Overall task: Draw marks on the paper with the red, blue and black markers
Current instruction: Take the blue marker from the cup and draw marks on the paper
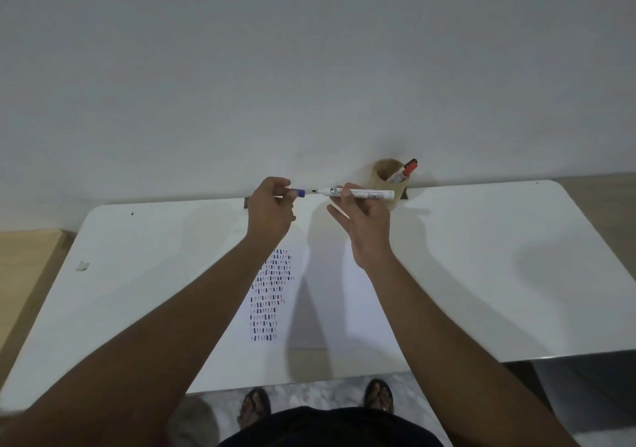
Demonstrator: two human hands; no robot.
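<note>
My right hand (364, 221) holds a white marker (371, 194) level above the table, its dark tip pointing left and bare. My left hand (272, 210) pinches the blue cap (298, 192), a short gap away from that tip. Below the hands lies the white paper (347, 295), with rows of short blue, red and dark marks (270, 297) on its left part. A brown cup (389, 174) stands at the table's far edge with a red-capped marker (407, 168) sticking out of it. A black marker cannot be made out.
The white table (481, 257) runs against a plain wall. A small scrap of tape (82, 266) sits at its left. A wooden surface (24, 267) adjoins on the left. My feet (316, 403) in sandals show below the table's front edge.
</note>
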